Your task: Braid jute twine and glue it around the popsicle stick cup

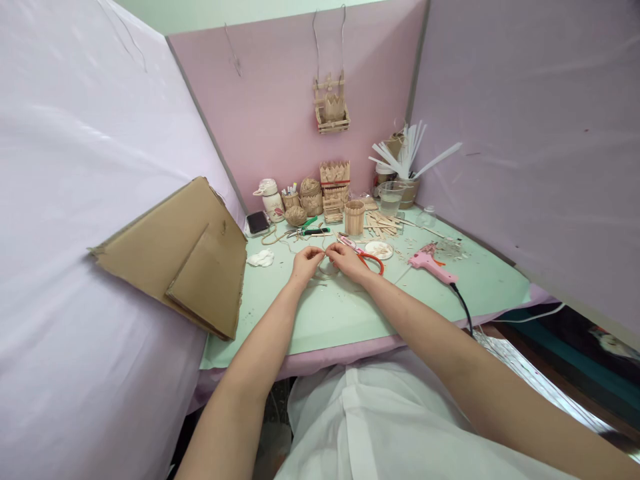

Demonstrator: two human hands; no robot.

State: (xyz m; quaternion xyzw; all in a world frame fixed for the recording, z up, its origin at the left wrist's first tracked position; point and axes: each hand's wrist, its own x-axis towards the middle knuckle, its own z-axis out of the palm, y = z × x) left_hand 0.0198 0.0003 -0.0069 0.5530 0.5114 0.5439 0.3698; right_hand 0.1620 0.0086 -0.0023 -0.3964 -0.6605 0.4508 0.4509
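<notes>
Above the middle of the mat, my left hand [306,262] and my right hand [345,259] meet almost fingertip to fingertip. Both are closed in a pinch on a thin piece of twine [325,272], part of which curls below the fingers. The exact grip is too small to make out. Red-handled scissors [375,264] lie beside my right hand, with a pink-handled tool [349,242] just beyond it. Past my left hand are pliers with green and black handles [316,231] and a ball of twine [295,215]. A craft-stick cup [355,219] stands behind the hands.
A pink glue gun [433,267] lies at right, its black cord running off the table edge. Near it are a white dish [379,250] and loose craft sticks [383,225]. Cardboard [185,260] leans at left. A water cup [391,197] stands at the back.
</notes>
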